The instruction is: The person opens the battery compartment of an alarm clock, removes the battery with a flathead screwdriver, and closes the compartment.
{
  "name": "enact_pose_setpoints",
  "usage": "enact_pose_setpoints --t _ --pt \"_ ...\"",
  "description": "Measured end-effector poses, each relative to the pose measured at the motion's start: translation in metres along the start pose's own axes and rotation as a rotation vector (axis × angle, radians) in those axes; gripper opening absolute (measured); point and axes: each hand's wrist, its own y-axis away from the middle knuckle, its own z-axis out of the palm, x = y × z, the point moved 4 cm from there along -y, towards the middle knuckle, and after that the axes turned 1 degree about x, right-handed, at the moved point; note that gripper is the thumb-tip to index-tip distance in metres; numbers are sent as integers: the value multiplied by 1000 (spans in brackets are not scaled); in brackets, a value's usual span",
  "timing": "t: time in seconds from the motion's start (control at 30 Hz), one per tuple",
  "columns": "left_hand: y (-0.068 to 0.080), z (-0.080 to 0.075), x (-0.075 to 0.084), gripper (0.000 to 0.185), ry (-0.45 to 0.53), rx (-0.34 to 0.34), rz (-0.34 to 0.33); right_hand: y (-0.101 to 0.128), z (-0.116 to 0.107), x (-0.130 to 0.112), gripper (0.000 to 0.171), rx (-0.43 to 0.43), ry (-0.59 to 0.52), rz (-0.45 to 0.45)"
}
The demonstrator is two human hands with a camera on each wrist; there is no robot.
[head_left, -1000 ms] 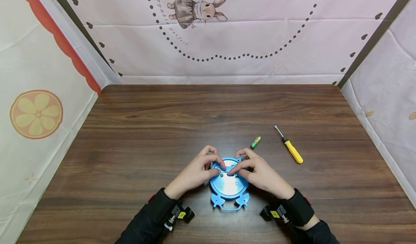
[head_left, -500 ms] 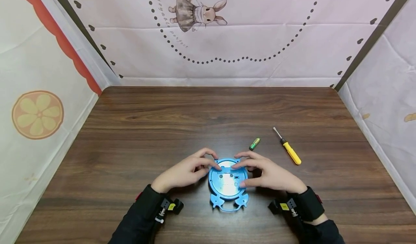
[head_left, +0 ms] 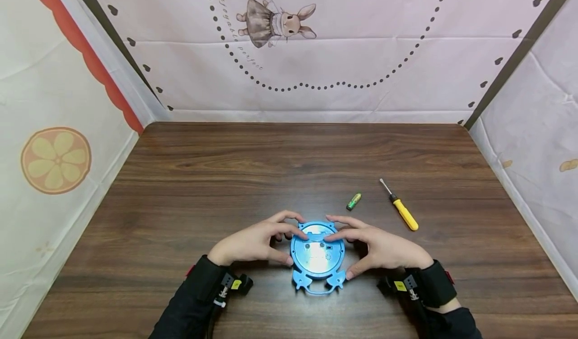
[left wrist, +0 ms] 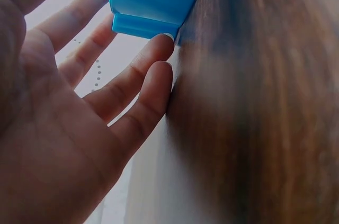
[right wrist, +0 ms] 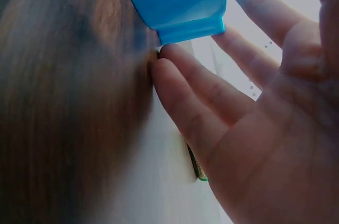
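Head view: both hands, left hand (head_left: 253,243) and right hand (head_left: 381,248), loosely grip the round blue plastic toy (head_left: 317,256), which could slip sideways on the smooth wooden table (head_left: 226,178).

Both hands sit low and close together, left hand (head_left: 253,242) and right hand (head_left: 384,248) mirrored, fingers lightly curved inward, thumbs tucked below, dark sleeves trailing back.

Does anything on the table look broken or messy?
Nothing looks broken or spilled. The blue toy lies face down between the left hand and right hand. A small battery lies loose beside the screwdriver, outside the toy.
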Motion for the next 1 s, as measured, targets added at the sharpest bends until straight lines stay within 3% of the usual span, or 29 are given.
enact_pose_setpoints --t 0.7,1.0 --pt "-1 1 -4 45 1 33 23 -2 2 3 62 24 25 -21" --pt "0 0 -4 46 28 54 75 -1 1 5 59 25 -41 -56"
